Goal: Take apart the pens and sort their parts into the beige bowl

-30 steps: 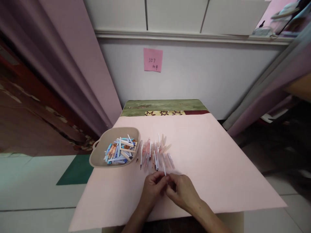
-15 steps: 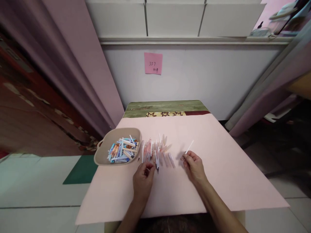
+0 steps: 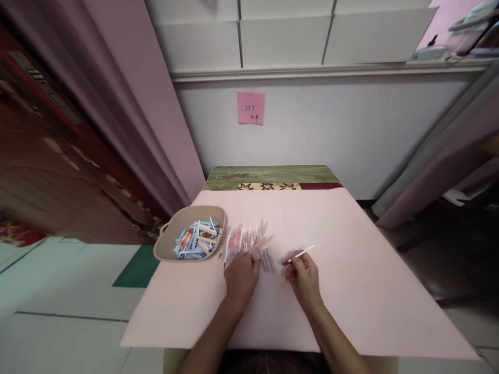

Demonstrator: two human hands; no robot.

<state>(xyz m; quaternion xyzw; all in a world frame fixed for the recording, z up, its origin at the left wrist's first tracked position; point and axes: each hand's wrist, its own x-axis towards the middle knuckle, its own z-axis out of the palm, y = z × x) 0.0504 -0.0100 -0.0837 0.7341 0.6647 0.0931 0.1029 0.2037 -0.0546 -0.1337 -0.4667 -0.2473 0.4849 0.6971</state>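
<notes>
My right hand [image 3: 304,275] pinches a slim white pen refill [image 3: 306,251] above the cloth. The refill slants up to the right and its dark end points left. My left hand [image 3: 242,275] rests at the near edge of a loose pile of pen parts [image 3: 238,236], its fingers curled down among them. What those fingers grip, if anything, is hidden. Clear and pinkish pen barrels [image 3: 267,259] lie just right of the left hand, between both hands.
A beige basket [image 3: 166,244] of mixed blue, white and orange pen parts stands left of the pile. Pink cloth [image 3: 351,291] covers most of the table, whose green top [image 3: 273,171] shows at the back. A pink note [image 3: 251,108] sticks to the wall.
My left hand has moved right and forward onto the pile. The refill in my right hand has tipped from steep to nearly flat. The camera view has shifted slightly.
</notes>
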